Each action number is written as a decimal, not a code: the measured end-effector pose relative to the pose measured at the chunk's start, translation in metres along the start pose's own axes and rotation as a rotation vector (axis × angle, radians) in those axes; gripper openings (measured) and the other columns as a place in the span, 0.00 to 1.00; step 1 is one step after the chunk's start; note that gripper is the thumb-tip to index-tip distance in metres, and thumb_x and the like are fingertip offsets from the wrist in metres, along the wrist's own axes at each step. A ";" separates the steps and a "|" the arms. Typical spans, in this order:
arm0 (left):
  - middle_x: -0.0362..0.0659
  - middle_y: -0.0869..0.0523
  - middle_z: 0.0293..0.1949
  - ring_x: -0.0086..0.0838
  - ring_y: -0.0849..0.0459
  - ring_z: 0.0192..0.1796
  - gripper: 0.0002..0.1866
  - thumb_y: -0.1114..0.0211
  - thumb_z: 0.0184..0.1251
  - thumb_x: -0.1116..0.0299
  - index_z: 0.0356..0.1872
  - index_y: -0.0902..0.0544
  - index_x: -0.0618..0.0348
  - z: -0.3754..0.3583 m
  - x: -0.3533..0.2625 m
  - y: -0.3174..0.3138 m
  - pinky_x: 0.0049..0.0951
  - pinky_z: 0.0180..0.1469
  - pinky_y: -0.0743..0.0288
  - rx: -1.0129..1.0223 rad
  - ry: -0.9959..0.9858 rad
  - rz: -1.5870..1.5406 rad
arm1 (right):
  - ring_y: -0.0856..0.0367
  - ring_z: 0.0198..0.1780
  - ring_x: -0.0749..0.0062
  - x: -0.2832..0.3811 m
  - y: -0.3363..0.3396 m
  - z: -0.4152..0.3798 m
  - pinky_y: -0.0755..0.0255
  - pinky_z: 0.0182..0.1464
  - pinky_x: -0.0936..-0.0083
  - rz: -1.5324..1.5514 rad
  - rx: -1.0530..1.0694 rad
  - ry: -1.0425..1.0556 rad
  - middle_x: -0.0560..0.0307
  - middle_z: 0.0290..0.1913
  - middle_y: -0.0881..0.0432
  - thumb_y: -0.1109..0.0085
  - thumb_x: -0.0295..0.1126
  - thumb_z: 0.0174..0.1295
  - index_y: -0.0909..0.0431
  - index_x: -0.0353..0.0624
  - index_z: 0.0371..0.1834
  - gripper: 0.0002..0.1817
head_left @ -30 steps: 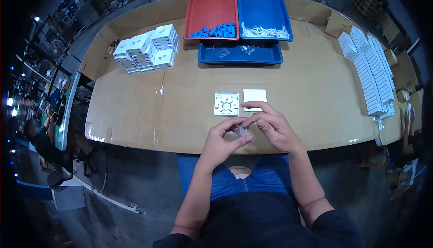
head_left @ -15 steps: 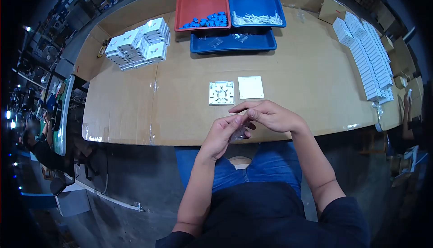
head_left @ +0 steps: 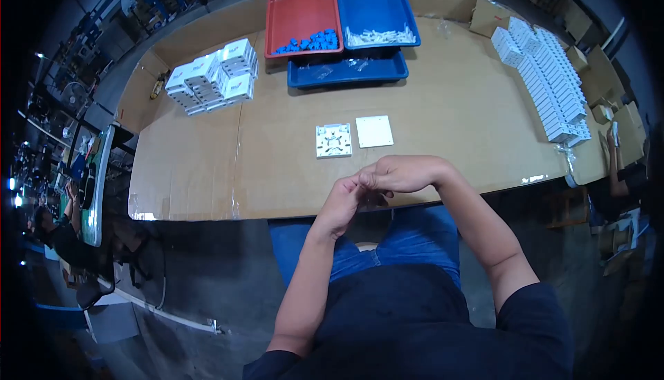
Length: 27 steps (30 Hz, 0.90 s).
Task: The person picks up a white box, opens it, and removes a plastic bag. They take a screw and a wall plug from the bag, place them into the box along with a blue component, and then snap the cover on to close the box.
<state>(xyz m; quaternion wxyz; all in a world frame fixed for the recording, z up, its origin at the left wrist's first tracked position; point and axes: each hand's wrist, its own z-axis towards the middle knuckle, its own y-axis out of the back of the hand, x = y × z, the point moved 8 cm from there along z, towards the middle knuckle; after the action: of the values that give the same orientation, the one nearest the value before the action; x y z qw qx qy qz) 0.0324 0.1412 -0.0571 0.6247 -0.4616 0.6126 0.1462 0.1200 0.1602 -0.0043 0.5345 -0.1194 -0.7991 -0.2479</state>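
My left hand (head_left: 339, 206) and my right hand (head_left: 407, 174) meet at the front edge of the table, fingers closed and thumbs pressed together. Between them is a small clear plastic bag (head_left: 373, 201), mostly hidden by the fingers; its contents cannot be made out. Just beyond the hands lies an open white box base (head_left: 334, 141) with moulded clips inside. To its right, a flat white square cover (head_left: 374, 132) rests on the cardboard, apart from the base.
Far back stand a red tray (head_left: 304, 10) with blue pieces and a blue tray (head_left: 377, 6) with white pieces, above a lower blue tray (head_left: 349, 76). White boxes are stacked left (head_left: 207, 79) and right (head_left: 543, 82). People sit at both sides.
My hands have drawn closer together, and the right hand has turned over the left. Less of the plastic bag shows. The whole view has shifted slightly.
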 end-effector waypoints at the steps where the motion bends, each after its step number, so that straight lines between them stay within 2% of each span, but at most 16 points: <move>1: 0.46 0.10 0.46 0.29 0.10 0.42 0.28 0.46 0.84 0.44 0.55 0.17 0.63 -0.002 -0.004 -0.004 0.29 0.49 0.16 0.004 -0.040 -0.008 | 0.22 0.33 0.76 0.004 0.000 -0.003 0.24 0.40 0.75 -0.011 0.006 -0.007 0.58 0.34 0.15 0.65 0.62 0.83 0.19 0.36 0.58 0.38; 5: 0.46 0.10 0.47 0.29 0.10 0.42 0.27 0.46 0.84 0.45 0.54 0.17 0.63 -0.008 -0.014 -0.020 0.30 0.49 0.15 0.076 -0.097 -0.086 | 0.22 0.33 0.75 0.008 0.009 -0.011 0.24 0.40 0.73 -0.070 -0.067 -0.013 0.57 0.35 0.15 0.64 0.61 0.83 0.19 0.37 0.61 0.36; 8: 0.46 0.11 0.48 0.28 0.11 0.41 0.29 0.46 0.84 0.43 0.54 0.17 0.63 -0.005 -0.009 -0.018 0.28 0.49 0.16 0.019 -0.068 -0.051 | 0.21 0.33 0.74 0.018 0.013 -0.019 0.23 0.40 0.72 -0.127 -0.138 -0.026 0.55 0.36 0.15 0.63 0.58 0.84 0.20 0.35 0.66 0.36; 10: 0.46 0.11 0.48 0.27 0.13 0.38 0.30 0.48 0.84 0.41 0.55 0.17 0.63 -0.002 -0.006 -0.020 0.27 0.49 0.18 0.056 -0.056 -0.016 | 0.20 0.35 0.74 0.018 0.012 -0.022 0.22 0.41 0.72 -0.090 -0.057 -0.089 0.54 0.38 0.14 0.62 0.56 0.85 0.21 0.34 0.67 0.35; 11: 0.46 0.11 0.48 0.27 0.13 0.38 0.30 0.48 0.84 0.41 0.55 0.17 0.63 0.001 -0.007 -0.020 0.27 0.49 0.18 0.066 -0.073 -0.008 | 0.15 0.43 0.69 0.018 0.018 -0.027 0.20 0.50 0.69 -0.047 -0.068 -0.173 0.51 0.44 0.11 0.60 0.53 0.85 0.20 0.33 0.66 0.32; 12: 0.45 0.11 0.49 0.24 0.17 0.36 0.29 0.48 0.85 0.43 0.56 0.17 0.64 0.004 -0.004 -0.019 0.25 0.46 0.20 0.067 -0.041 -0.020 | 0.15 0.43 0.69 0.016 0.022 -0.028 0.20 0.50 0.69 -0.064 -0.079 -0.171 0.51 0.44 0.11 0.60 0.53 0.85 0.20 0.33 0.66 0.32; 14: 0.45 0.11 0.49 0.19 0.24 0.32 0.28 0.49 0.87 0.47 0.59 0.17 0.66 0.007 0.003 -0.016 0.22 0.39 0.26 0.064 0.027 -0.046 | 0.14 0.45 0.65 0.020 0.051 -0.032 0.20 0.55 0.67 -0.142 -0.320 0.061 0.51 0.43 0.08 0.57 0.59 0.83 0.10 0.35 0.48 0.36; 15: 0.45 0.10 0.48 0.16 0.28 0.31 0.26 0.49 0.88 0.50 0.60 0.17 0.66 0.008 0.004 -0.015 0.21 0.40 0.28 0.062 0.049 -0.137 | 0.14 0.59 0.61 0.020 0.061 -0.033 0.25 0.67 0.65 -0.178 -0.293 0.069 0.47 0.54 0.10 0.53 0.48 0.84 0.13 0.33 0.56 0.27; 16: 0.45 0.10 0.48 0.16 0.28 0.31 0.26 0.49 0.88 0.50 0.60 0.17 0.66 0.010 0.003 -0.016 0.21 0.40 0.28 0.066 0.041 -0.132 | 0.14 0.59 0.61 0.018 0.074 -0.034 0.25 0.67 0.65 -0.187 -0.297 0.072 0.47 0.54 0.10 0.53 0.48 0.84 0.13 0.33 0.56 0.27; 18: 0.43 0.13 0.44 0.17 0.28 0.31 0.31 0.56 0.90 0.48 0.61 0.18 0.68 0.013 0.003 -0.013 0.22 0.37 0.30 0.028 0.040 -0.259 | 0.13 0.58 0.64 0.005 0.110 -0.037 0.24 0.66 0.66 -0.161 -0.424 0.043 0.49 0.54 0.09 0.48 0.44 0.83 0.11 0.34 0.51 0.23; 19: 0.42 0.14 0.44 0.18 0.29 0.32 0.32 0.58 0.90 0.47 0.62 0.19 0.69 0.017 0.009 -0.010 0.24 0.40 0.28 0.043 0.033 -0.299 | 0.13 0.55 0.66 -0.002 0.133 -0.038 0.23 0.64 0.67 -0.129 -0.508 0.057 0.51 0.51 0.09 0.44 0.40 0.80 0.11 0.36 0.52 0.18; 20: 0.42 0.14 0.44 0.18 0.29 0.32 0.32 0.58 0.90 0.47 0.62 0.19 0.69 0.021 0.013 -0.006 0.24 0.40 0.28 0.049 0.028 -0.293 | 0.13 0.55 0.66 -0.009 0.153 -0.035 0.23 0.64 0.67 -0.135 -0.514 0.061 0.51 0.51 0.09 0.44 0.40 0.80 0.11 0.36 0.52 0.18; 22: 0.42 0.14 0.46 0.20 0.28 0.32 0.31 0.57 0.89 0.47 0.65 0.21 0.68 0.029 0.025 -0.002 0.26 0.43 0.27 0.107 0.071 -0.485 | 0.13 0.48 0.71 -0.024 0.213 -0.039 0.21 0.56 0.69 -0.227 -0.777 0.063 0.52 0.44 0.08 0.40 0.35 0.77 0.11 0.33 0.48 0.14; 24: 0.41 0.15 0.48 0.20 0.28 0.32 0.30 0.55 0.88 0.48 0.67 0.24 0.68 0.037 0.033 0.008 0.28 0.44 0.26 0.130 0.085 -0.490 | 0.11 0.47 0.65 -0.045 0.271 -0.036 0.20 0.54 0.65 -0.247 -0.919 0.045 0.49 0.42 0.09 0.42 0.29 0.72 0.12 0.34 0.46 0.11; 25: 0.41 0.15 0.47 0.20 0.27 0.32 0.30 0.55 0.88 0.48 0.68 0.24 0.67 0.041 0.036 0.011 0.29 0.45 0.26 0.133 0.110 -0.528 | 0.11 0.47 0.65 -0.054 0.297 -0.028 0.20 0.54 0.65 -0.247 -0.919 0.042 0.49 0.42 0.09 0.42 0.29 0.72 0.12 0.34 0.46 0.11; 27: 0.42 0.16 0.47 0.21 0.27 0.33 0.29 0.54 0.88 0.48 0.68 0.24 0.65 0.045 0.040 0.015 0.31 0.46 0.26 0.139 0.141 -0.602 | 0.12 0.46 0.60 -0.061 0.341 -0.021 0.20 0.54 0.65 -0.523 -1.016 -0.097 0.48 0.43 0.09 0.46 0.24 0.69 0.12 0.35 0.47 0.12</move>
<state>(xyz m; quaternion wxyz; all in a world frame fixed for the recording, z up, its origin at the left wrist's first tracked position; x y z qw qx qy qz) 0.0582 0.1682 -0.1069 0.6258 -0.5874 0.4989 -0.1198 0.3170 0.4432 0.0386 0.2935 -0.1708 -0.6063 -0.7191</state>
